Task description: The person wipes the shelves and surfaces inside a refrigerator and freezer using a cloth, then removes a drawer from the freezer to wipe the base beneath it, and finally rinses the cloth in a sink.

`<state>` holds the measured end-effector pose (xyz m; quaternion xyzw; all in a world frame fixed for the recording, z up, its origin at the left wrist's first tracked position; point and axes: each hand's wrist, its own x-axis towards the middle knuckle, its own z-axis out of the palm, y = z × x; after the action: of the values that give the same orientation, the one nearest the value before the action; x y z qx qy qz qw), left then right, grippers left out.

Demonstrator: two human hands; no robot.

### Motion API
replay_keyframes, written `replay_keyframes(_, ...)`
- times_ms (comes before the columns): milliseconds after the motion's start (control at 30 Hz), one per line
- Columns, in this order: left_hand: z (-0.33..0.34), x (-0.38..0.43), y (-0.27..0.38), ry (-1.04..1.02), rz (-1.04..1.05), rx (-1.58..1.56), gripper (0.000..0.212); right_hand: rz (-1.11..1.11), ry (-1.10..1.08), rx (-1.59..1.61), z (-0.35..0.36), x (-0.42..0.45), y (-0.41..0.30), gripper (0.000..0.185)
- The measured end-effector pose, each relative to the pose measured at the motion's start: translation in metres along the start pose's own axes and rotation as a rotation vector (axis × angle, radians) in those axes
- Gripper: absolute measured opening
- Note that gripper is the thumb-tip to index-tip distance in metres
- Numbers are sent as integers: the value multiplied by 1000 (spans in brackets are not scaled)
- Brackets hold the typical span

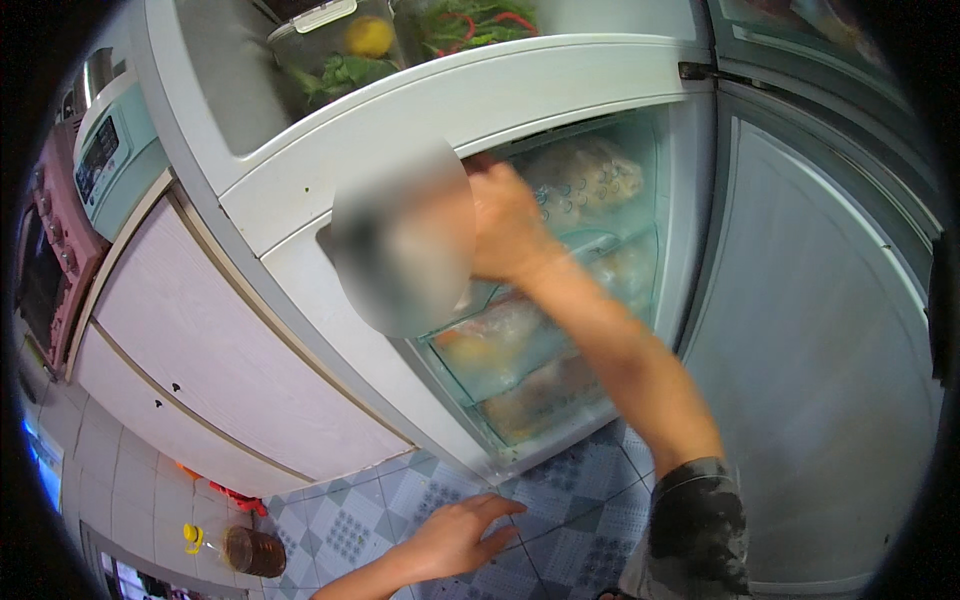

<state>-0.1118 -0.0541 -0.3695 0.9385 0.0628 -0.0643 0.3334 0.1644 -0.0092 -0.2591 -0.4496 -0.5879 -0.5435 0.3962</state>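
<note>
My right hand [502, 217] reaches into the upper part of the open freezer compartment. Its fingers are hidden by a blurred patch and the compartment's upper edge, so whether it holds something cannot be seen. Beside it, to the right, lies a bagged frozen item [592, 176] on the top level. Lower down are clear freezer drawers [480, 401] with plastic-wrapped food [487, 345] in them. My left hand [465, 536] hangs above the tiled floor in front of the freezer, fingers apart and bent, with nothing in it.
The freezer door [810, 360] stands open at the right. Above, the fridge section holds clear containers with a yellow fruit [369, 36] and green vegetables [480, 26]. At left are a white cabinet [225, 330], a pale green appliance [124, 161] and a pink oven [64, 247]. A bottle of dark liquid [255, 551] lies lower left.
</note>
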Motion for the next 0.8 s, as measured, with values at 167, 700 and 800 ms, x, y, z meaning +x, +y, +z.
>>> replay_keyframes(167,-2,-5,-5,15,23,12,30,258,-91,-385,-68,-51,114,27)
replay_keyframes(700,0,-24,-6,-85,29,171,33,280,261,201,11,-7,-91,29)
replay_keyframes(800,-11,-42,4,-178,-73,175,37,378,436,341,6,-18,-69,13)
